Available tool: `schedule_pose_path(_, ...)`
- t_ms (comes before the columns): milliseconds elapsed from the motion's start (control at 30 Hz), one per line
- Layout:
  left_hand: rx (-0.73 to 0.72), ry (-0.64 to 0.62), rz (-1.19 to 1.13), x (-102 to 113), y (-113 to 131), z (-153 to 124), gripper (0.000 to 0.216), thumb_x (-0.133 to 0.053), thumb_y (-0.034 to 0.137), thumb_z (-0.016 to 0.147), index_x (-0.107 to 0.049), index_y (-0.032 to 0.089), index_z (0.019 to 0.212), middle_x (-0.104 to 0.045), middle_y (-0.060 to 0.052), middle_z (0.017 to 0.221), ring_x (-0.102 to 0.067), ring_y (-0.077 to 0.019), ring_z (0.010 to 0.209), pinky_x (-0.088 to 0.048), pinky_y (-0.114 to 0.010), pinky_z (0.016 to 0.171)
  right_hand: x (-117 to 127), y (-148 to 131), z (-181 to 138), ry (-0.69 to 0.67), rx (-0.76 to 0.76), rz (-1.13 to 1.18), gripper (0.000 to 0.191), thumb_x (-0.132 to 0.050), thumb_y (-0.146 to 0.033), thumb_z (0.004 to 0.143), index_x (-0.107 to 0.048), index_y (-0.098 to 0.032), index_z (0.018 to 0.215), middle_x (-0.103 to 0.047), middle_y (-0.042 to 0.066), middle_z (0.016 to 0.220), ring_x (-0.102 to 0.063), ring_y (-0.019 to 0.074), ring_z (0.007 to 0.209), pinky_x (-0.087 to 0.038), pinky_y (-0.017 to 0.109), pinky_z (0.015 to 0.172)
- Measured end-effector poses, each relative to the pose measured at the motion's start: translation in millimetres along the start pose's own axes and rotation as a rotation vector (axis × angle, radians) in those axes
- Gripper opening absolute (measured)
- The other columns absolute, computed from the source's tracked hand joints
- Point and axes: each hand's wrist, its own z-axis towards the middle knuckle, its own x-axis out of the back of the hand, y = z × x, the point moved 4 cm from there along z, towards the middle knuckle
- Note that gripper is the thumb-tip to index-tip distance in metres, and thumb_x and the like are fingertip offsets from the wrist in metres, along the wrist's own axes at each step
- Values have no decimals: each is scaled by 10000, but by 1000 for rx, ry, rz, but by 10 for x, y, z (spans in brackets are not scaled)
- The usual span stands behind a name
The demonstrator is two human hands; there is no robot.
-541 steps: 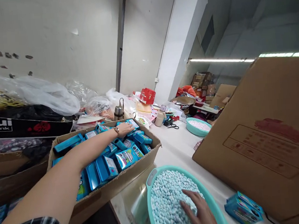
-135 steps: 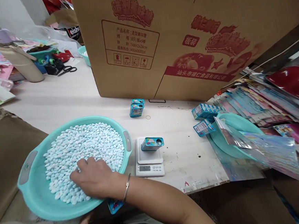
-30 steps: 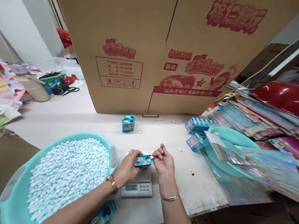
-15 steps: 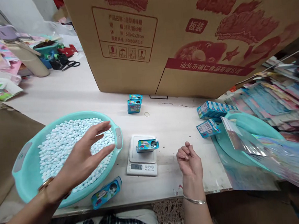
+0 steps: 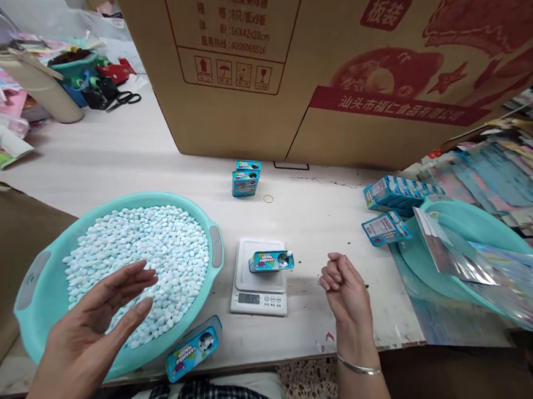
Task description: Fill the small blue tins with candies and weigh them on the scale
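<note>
My left hand (image 5: 98, 320) hovers over the near side of a turquoise basin (image 5: 25, 332) full of pale blue-white candies (image 5: 144, 252); its fingers are apart and hold nothing. Fingers curled in, my right hand (image 5: 347, 288) is at the table to the right of a white digital scale (image 5: 258, 286). Whatever may be inside those curled fingers is hidden. On the scale lies a blue candy box (image 5: 270, 261) with candies showing at its open end. Another blue box (image 5: 193, 353), also with a round opening, leans by the basin's near edge.
Two small blue boxes (image 5: 245, 184) stand before a large cardboard carton (image 5: 242, 124). At right are a row of blue boxes (image 5: 399, 192), a single box (image 5: 385, 228) and a second turquoise basin (image 5: 485, 222) with plastic wrappers. Scissors (image 5: 124, 99) and a bottle (image 5: 40, 85) are at back left.
My left hand has drawn back, left and toward me, from the basin's right side. The right hand stays curled. The view has shifted slightly, and the scale's reading looks different.
</note>
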Motion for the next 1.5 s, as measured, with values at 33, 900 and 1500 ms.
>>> schedule_pose_path(33,-12,-11,0,-9,-2,-5,574,-705,548,721,-579,330,1236,-689,-21,1163,-655,-301,1098,-547,-488,995,-48,-21,-12,-6,25,-54,257,-690,-422,839,-627,-184,912,-300,-77,589,-236,66,481,-275,188,444)
schedule_pose_path(900,-371,-241,75,-318,153,-155,497,-638,486,845,-503,356,1305,-611,3,1292,-560,-222,1221,-450,-419,1068,-458,-257,-394,-86,182,-212,244,-583,-264,835,-612,-215,1073,-462,-49,692,-286,63,482,-248,182,428)
schedule_pose_path(1500,-238,-203,47,-188,-151,-209,525,-647,508,829,-493,384,1315,-602,7,1314,-544,-241,1251,-444,-433,1071,-1039,-255,-388,-375,434,-1597,349,-483,-478,954,-516,-221,1188,-569,-17,655,-498,181,584,-265,290,579)
